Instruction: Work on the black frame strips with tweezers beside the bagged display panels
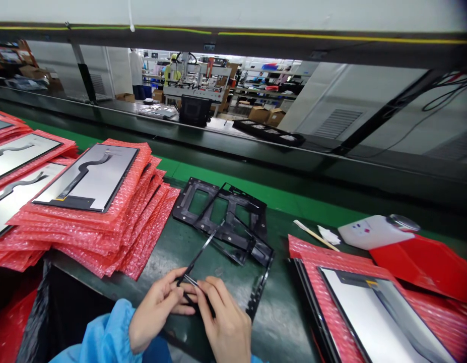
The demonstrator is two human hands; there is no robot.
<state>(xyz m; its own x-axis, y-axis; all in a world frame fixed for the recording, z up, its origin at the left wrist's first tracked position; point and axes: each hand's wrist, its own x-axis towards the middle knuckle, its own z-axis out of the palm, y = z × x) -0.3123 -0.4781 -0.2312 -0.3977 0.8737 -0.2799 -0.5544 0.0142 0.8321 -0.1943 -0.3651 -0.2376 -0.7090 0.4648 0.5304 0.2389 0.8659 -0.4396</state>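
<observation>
My left hand [155,307] and my right hand [225,322] are close together near the table's front edge. Both are closed on the near end of a thin black plastic frame [206,246], fingers pinching a narrow strip. Its far part lies over a black fixture plate [188,203] with rectangular cut-outs, and its right side [260,292] runs back past my right hand. A small dark piece shows between my hands; I cannot make out what it is. The fingertips partly hide the strip.
At left, display panels [101,171] with ribbon cables rest on stacked red bubble-wrap bags [138,237]. Another panel [384,322] lies on red wrap at right. Behind it are a white bottle [369,232], a brush [315,235] and red sheets [425,262]. A ledge [218,136] crosses behind.
</observation>
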